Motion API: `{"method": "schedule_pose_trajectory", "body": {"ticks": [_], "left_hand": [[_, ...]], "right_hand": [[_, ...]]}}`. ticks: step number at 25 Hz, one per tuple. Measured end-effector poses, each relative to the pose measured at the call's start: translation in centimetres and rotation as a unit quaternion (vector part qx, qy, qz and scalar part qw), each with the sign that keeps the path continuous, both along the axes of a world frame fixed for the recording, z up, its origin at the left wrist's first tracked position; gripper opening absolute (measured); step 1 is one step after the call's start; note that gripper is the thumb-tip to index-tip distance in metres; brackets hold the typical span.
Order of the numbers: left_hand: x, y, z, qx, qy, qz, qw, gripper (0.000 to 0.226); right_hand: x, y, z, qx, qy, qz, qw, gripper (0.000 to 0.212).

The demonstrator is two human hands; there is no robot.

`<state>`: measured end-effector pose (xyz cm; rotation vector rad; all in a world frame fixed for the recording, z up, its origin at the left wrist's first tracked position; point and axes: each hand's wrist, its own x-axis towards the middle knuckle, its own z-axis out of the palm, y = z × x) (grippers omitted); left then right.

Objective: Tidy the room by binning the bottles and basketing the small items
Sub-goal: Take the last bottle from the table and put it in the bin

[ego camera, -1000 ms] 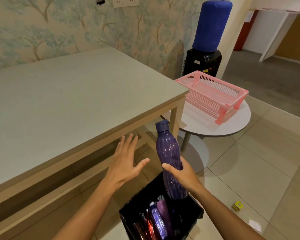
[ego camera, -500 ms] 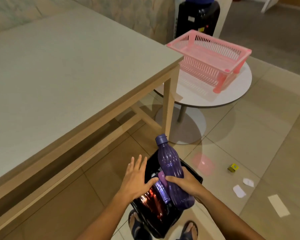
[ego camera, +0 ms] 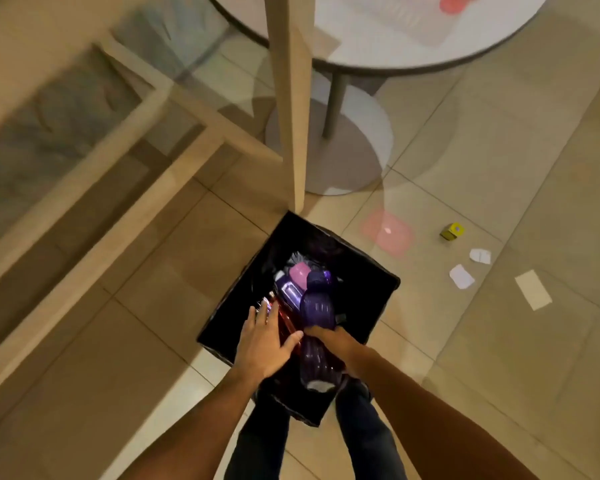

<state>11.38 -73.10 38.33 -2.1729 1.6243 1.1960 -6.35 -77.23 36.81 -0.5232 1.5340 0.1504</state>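
A black bin (ego camera: 371, 271) stands on the floor below me, with several bottles inside. My right hand (ego camera: 336, 344) grips a dark purple bottle (ego camera: 316, 306) around its middle, holding it partly inside the bin with the cap pointing away from me. My left hand (ego camera: 264, 337) hovers flat with fingers straight over the bin's left side, above a red bottle (ego camera: 286, 322). A pink-capped bottle (ego camera: 300, 273) lies deeper in the bin. Only a pink foot of the basket (ego camera: 459, 1) shows at the top edge.
A wooden table leg (ego camera: 290, 109) stands just beyond the bin. A round white side table (ego camera: 413, 46) on a pedestal is at the top right. A small yellow box (ego camera: 451, 231) and paper scraps (ego camera: 461, 276) lie on the tiles to the right.
My view has tilted straight down over the bin. My right hand has lowered the purple bottle further into the bin, and my left hand has followed over the bin's left side.
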Motion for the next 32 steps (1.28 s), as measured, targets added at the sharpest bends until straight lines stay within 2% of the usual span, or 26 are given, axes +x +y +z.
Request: {"method": "schedule_pose_trajectory", "body": {"ticks": [2,6,9,12,14,16,19,24,28,32], "left_hand": [[-0.2,-0.1,-3.2,0.010,-0.002,-0.014,1.000,0.094],[0.1,-0.7,-9.4,0.019,-0.003,-0.014,1.000,0.091],[0.1,-0.7,-12.6,0.026,0.007,0.012,1.000,0.089],[-0.1,0.2,-14.0,0.013,0.018,0.025,0.999,0.090],[-0.1,0.8,-13.8,0.020,0.027,0.044,0.998,0.090],[-0.4,1.3,-12.7,0.036,0.032,0.069,0.996,0.090],[-0.9,1.5,-10.0,0.046,0.034,0.069,0.996,0.091],[-1.6,1.3,-3.7,0.019,0.040,0.088,0.995,0.092],[-2.1,1.2,1.6,0.008,0.062,0.109,0.992,0.092],[-1.3,2.3,7.4,-0.022,0.093,0.119,0.988,0.090]], "right_hand": [[0.8,-0.2,-2.7,0.052,0.005,-0.036,0.998,0.066],[1.9,-1.3,-9.9,0.103,0.050,0.009,0.993,0.071],[2.3,-2.5,-13.8,0.085,0.059,0.003,0.995,0.076],[2.1,-3.4,-16.7,0.021,0.053,-0.015,0.998,0.080],[1.9,-3.2,-17.1,0.011,0.067,0.038,0.997,0.089],[1.6,-2.2,-16.1,0.013,0.092,0.147,0.985,0.094],[0.8,-0.5,-13.7,0.002,0.081,0.196,0.977,0.088],[-0.2,2.3,-6.1,-0.104,0.075,0.190,0.973,0.063],[-0.9,4.1,0.7,-0.217,0.074,0.188,0.955,0.060],[-1.0,4.3,7.4,-0.253,0.059,0.158,0.953,0.058]]}}
